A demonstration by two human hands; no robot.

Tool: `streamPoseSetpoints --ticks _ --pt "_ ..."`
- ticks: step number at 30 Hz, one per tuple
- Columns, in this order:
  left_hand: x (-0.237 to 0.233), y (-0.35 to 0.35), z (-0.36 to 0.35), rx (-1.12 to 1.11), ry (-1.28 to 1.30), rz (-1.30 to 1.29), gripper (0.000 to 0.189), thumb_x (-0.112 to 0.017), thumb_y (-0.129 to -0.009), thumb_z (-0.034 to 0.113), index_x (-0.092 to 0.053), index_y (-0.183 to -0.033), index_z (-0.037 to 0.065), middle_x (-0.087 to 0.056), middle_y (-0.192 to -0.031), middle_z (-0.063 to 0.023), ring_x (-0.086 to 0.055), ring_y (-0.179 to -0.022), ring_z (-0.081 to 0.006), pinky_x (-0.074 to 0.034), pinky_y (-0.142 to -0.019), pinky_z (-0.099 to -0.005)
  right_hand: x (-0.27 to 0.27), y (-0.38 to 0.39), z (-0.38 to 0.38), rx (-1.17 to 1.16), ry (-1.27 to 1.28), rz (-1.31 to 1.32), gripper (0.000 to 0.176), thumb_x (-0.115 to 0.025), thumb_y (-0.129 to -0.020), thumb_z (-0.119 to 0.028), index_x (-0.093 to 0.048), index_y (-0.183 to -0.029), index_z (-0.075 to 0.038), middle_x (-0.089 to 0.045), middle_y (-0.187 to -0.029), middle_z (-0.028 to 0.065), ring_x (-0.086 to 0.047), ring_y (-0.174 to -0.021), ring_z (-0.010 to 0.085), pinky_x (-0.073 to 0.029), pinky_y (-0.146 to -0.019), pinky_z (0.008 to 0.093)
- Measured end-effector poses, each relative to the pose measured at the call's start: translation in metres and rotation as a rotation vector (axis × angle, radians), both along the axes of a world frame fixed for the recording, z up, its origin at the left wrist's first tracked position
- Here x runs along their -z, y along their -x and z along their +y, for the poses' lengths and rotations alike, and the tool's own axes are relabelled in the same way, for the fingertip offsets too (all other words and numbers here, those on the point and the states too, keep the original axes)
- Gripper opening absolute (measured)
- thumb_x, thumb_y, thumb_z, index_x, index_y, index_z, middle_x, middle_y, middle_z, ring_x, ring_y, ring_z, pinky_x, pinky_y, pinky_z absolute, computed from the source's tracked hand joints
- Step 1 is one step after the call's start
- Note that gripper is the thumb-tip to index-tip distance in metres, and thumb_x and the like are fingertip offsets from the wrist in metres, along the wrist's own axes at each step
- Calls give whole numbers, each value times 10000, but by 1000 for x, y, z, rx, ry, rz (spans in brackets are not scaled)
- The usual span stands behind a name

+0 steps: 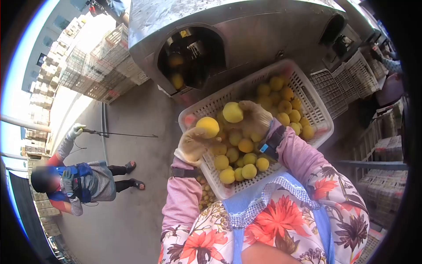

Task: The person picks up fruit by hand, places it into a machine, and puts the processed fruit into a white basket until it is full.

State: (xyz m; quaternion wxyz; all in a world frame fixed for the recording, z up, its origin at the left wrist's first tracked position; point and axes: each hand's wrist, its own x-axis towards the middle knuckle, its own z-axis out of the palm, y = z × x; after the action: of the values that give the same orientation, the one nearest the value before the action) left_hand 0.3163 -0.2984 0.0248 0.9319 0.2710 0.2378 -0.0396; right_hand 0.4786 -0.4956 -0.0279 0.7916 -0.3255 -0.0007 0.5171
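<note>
My left hand (193,145), in a pale glove, is closed round a yellow fruit (207,126) that looks like a peach. Beside it, my gloved right hand (258,116) grips a greener-yellow fruit (233,112) of the same kind. Both hands are over a white plastic crate (317,103) with slotted walls. Many round yellow fruits (249,171) lie loose inside, some greenish and some more orange. My fingertips are partly hidden behind the gloves and the fruits.
Behind the crate stands a metal machine (259,37) with a dark round opening holding some fruit. At left, a person (83,176) holds a thin rod with a hooked handle. Stacked crates (99,66) rise at upper left, and more crates (351,79) stand at right.
</note>
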Motion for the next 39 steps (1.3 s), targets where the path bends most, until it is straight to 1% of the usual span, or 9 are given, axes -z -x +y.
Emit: streamPoseSetpoints --ticks 2,8,13,16,22,27,30,32,39 --pt "2 -15 19 -92 -189 72 398 -613 -846 41 -603 -1244 58 -688 -1123 -134 -668 -1060 -328 -596 -801 -488 -4 4 13 88 -128 108 362 -639 -955 -224 -552 -1239 -17 -629 -1161 163 -624 -1068 307 -556 -863 429" --pt "46 -70 -2 1043 -2266 297 403 -666 -845 304 -676 -1190 96 -691 -1148 -151 -669 -1074 -289 -541 -809 -479 -55 5 50 166 -185 -121 448 -676 -924 -250 -520 -1274 -16 -603 -1203 171 -609 -1095 307 -532 -891 432" --pt "40 -88 -39 1273 -2336 534 415 -668 -829 285 -656 -1199 98 -702 -1134 -164 -666 -1108 -242 -557 -814 -339 -89 -4 105 339 804 -1554 646 -725 -833 -300 -462 -1343 -3 -586 -1226 233 -585 -1112 409 -490 -952 471" --pt "54 -103 -45 1206 -2286 497 419 -672 -829 282 -653 -1205 98 -701 -1134 -165 -667 -1103 -243 -556 -818 -339 -69 -29 138 441 906 -1950 677 -719 -841 -344 -445 -1369 -22 -579 -1244 237 -581 -1121 426 -479 -965 489" --pt "59 -100 -35 1220 -2267 478 427 -679 -830 277 -646 -1216 97 -700 -1133 -167 -670 -1092 -246 -555 -827 -340 -57 -68 189 583 990 -2198 754 -723 -835 -413 -407 -1404 -31 -540 -1305 277 -582 -1141 427 -477 -971 486" --pt "57 -114 -44 1208 -2270 417 435 -684 -831 273 -640 -1226 97 -699 -1132 -168 -673 -1084 -248 -553 -834 -340 -165 -64 154 -72 915 -1593 600 -657 -915 -388 -480 -1372 -41 -677 -1083 231 -669 -986 383 -534 -872 425" --pt "61 -116 -54 1194 -2264 413 439 -688 -832 270 -636 -1232 96 -699 -1132 -169 -675 -1078 -250 -553 -838 -340 -105 -46 94 166 599 -1620 424 -642 -925 -371 -621 -1243 -92 -684 -1107 204 -672 -1003 353 -521 -893 438" --pt "60 -114 -48 1200 -2269 435 442 -690 -832 268 -634 -1236 96 -698 -1131 -170 -676 -1075 -251 -552 -841 -341 -40 -36 68 -293 814 -1681 380 -627 -931 -303 -612 -1262 -118 -685 -1109 198 -668 -1008 364 -519 -891 449" --pt "60 -103 -28 1323 -2278 579 454 -698 -833 262 -626 -1249 95 -697 -1130 -172 -679 -1063 -254 -551 -852 -341 25 5 64 -293 793 -1994 307 -592 -918 -239 -646 -1189 -105 -697 -1118 125 -682 -1040 301 -535 -870 414"
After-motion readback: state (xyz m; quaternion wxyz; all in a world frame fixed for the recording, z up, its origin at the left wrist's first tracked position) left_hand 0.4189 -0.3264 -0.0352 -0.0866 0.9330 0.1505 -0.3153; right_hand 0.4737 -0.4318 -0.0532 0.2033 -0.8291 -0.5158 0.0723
